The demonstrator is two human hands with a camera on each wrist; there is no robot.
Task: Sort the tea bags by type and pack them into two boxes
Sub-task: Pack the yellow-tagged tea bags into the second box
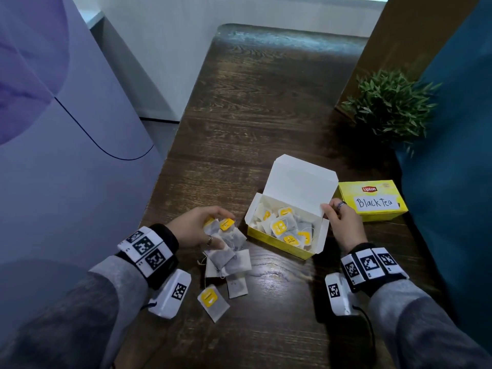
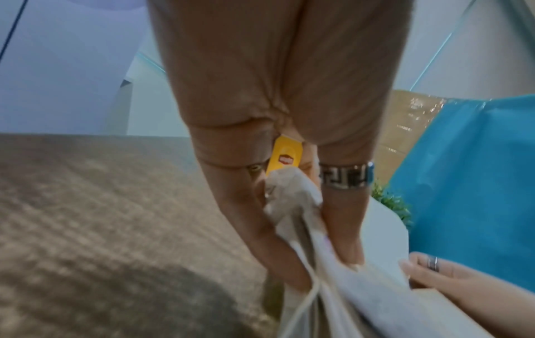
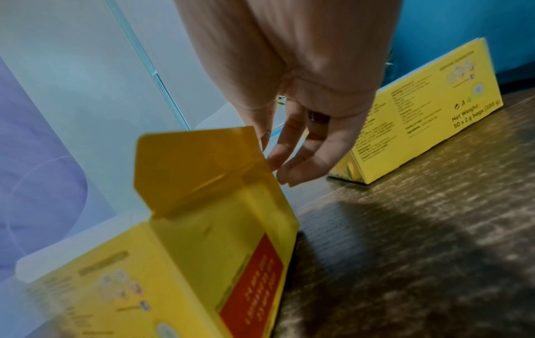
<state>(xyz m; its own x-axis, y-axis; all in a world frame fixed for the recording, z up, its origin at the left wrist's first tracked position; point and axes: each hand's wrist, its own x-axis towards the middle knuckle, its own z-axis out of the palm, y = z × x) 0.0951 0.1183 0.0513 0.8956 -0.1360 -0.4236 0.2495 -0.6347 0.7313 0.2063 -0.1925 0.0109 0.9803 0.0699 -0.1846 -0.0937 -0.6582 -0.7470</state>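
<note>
An open yellow box [image 1: 277, 245] with a raised white lid stands mid-table and holds several tea bags with yellow tags. My left hand [image 1: 213, 230] is just left of it, gripping a bunch of tea bags [image 1: 229, 237]. In the left wrist view the fingers [image 2: 344, 228] clamp the crumpled bags [image 2: 292, 205] and a yellow tag [image 2: 285, 155]. More loose tea bags [image 1: 213, 302] lie on the table below that hand. My right hand [image 1: 330, 211] touches the box's right end with relaxed fingers [image 3: 289, 164] beside the end flap [image 3: 196, 160]. A closed yellow box marked "Black Tea" [image 1: 372, 199] stands right of it.
The dark wooden table [image 1: 266, 102] stretches away from me. A small green plant [image 1: 391, 105] stands at the far right. A blue cushion [image 1: 452, 182] borders the right side and a lilac panel [image 1: 66, 129] the left.
</note>
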